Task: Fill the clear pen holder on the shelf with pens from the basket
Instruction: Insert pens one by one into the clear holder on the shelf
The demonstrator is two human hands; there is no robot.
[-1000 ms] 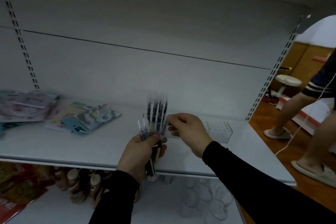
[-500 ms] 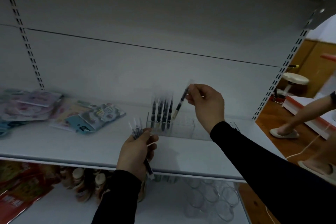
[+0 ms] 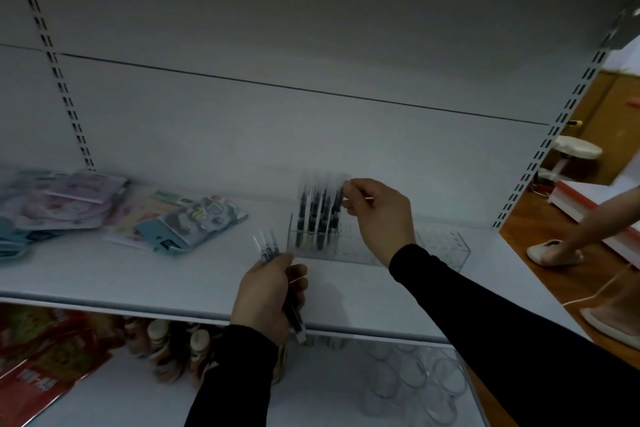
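Note:
The clear pen holder [image 3: 446, 248] stands on the white shelf [image 3: 138, 274], right of centre. Several dark pens [image 3: 313, 218] stand upright in its left end. My right hand [image 3: 377, 215] pinches the top of one pen [image 3: 337, 201] that stands at the right side of that group, inside the holder. My left hand [image 3: 268, 291] is in front of the holder, at the shelf's front edge, gripping a small bundle of pens [image 3: 268, 250] whose tips point up. No basket is in view.
Packaged stationery [image 3: 188, 224] and more packets [image 3: 59, 204] lie on the shelf at the left. Below are jars [image 3: 166, 343], red bags [image 3: 45, 357] and clear cups [image 3: 415, 381]. Another person's leg and slippered foot [image 3: 554, 255] are on the wooden floor at the right.
My right hand took one pen from the left hand's bundle, lifted it over the holder and has lowered it upright among the pens there. The left hand stayed low in front.

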